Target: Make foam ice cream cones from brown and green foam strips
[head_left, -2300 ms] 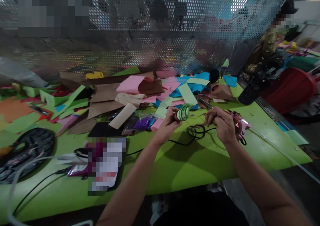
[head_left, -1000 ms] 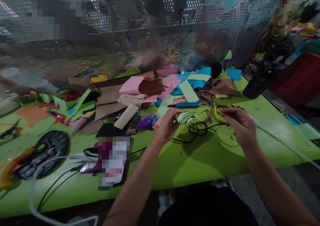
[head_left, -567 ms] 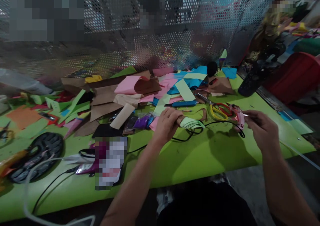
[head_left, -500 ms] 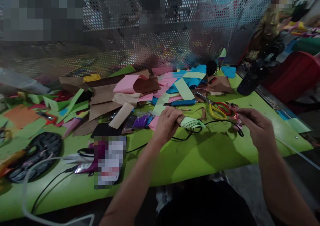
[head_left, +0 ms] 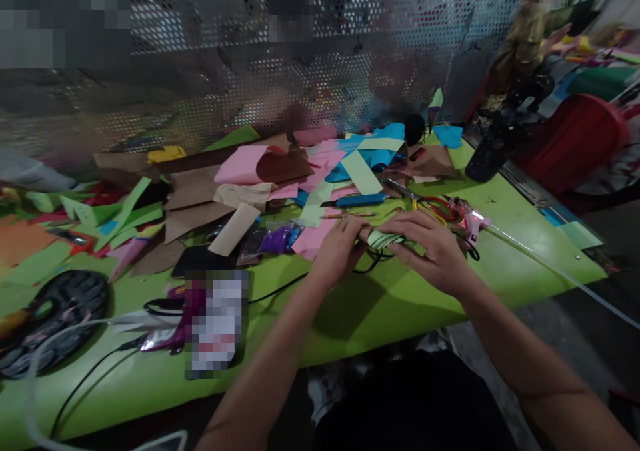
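My left hand [head_left: 341,250] is closed round the brown end of a rolled bundle of light green paper [head_left: 384,238], held above the green table. From the other side my right hand [head_left: 425,244] touches the green end, its fingers curved over the layers. Just beyond my right hand lie scissors with red and yellow handles [head_left: 434,202] and a pink glue gun [head_left: 471,223]. A blue cutter [head_left: 361,200] and a pencil [head_left: 349,215] rest behind the bundle.
Coloured paper and brown sheets [head_left: 194,184] cover the back of the green table [head_left: 340,331]. A black tray [head_left: 75,311], a purple device [head_left: 170,328] with cables and a pixelated packet stand left. A dark bottle [head_left: 487,154] is at the right edge, before a red chair [head_left: 575,141].
My right hand has moved left from the pink glue gun to the green paper bundle. My left hand still holds the bundle. The view has shifted slightly.
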{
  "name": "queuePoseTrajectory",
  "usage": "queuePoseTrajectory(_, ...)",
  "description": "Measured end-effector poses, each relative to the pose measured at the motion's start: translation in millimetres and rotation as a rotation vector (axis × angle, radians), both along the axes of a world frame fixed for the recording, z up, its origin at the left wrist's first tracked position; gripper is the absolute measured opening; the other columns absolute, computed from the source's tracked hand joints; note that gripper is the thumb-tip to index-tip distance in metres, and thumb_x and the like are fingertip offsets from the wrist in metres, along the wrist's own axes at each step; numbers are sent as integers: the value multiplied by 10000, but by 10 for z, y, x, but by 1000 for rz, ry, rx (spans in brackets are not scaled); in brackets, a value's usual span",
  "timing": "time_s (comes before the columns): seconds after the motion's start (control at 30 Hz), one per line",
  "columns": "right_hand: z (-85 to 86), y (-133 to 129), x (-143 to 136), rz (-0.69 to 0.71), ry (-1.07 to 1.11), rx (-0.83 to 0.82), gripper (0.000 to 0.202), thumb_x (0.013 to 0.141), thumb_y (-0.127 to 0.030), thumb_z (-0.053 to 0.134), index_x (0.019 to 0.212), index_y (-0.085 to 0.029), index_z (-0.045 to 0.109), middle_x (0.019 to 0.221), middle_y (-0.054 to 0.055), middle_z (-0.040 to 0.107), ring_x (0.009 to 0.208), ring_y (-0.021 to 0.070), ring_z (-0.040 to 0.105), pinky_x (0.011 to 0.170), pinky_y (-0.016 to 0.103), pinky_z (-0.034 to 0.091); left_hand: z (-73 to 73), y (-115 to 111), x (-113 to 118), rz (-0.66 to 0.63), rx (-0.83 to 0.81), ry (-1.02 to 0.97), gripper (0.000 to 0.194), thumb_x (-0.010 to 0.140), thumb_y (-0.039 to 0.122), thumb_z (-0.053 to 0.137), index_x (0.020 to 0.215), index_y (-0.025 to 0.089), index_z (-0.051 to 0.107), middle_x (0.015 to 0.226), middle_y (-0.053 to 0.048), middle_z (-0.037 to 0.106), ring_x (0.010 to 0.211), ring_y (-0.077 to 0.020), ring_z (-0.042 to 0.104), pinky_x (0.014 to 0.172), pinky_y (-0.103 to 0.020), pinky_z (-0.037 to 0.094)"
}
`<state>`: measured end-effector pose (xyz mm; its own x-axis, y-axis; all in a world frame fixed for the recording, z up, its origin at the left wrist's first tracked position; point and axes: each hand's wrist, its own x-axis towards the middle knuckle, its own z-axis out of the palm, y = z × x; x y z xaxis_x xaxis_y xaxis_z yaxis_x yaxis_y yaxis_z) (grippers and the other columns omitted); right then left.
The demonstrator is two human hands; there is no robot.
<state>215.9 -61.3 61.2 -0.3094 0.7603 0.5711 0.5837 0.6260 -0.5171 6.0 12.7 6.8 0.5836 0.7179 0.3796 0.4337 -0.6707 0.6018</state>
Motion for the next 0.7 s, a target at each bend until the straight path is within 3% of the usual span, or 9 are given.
queuePoseTrajectory(0.3,-72,54,-39,-22,-63,24,235,991,-231,589,1189,-263,712,1126,82,746,1057,253,674,914,419,522,55,-66,15,-40,-284,-35,281,835,156,601,1100,212,527,941,-26,589,845,-193,521,728,-295,360)
queuePoseTrajectory(0.5,-90,83,-52,-29,-74,34,221,1011,-227,548,1145,-258,722,1102,83,747,1047,243,672,912,418,518,183,-77,13,-110,-555,-120,350,812,392,670,1071,218,514,960,-10,544,890,-199,484,790,-310,392)
queuePoseTrajectory(0.6,-102,91,-71,-52,-121,47,224,1010,-231,535,1122,-252,727,1087,92,732,1032,255,660,889,425,515,178,-69,9,-136,-619,-190,389,898,589,542,1002,215,524,916,-14,519,876,-201,469,790,-323,392)
queuePoseTrajectory(0.7,-114,94,-98,-61,-138,75,207,996,-231,545,1100,-231,724,1044,106,706,998,267,644,864,427,517,162,-75,23,-104,-654,-204,417,945,625,458,918,213,516,907,-17,513,870,-196,472,774,-323,385)
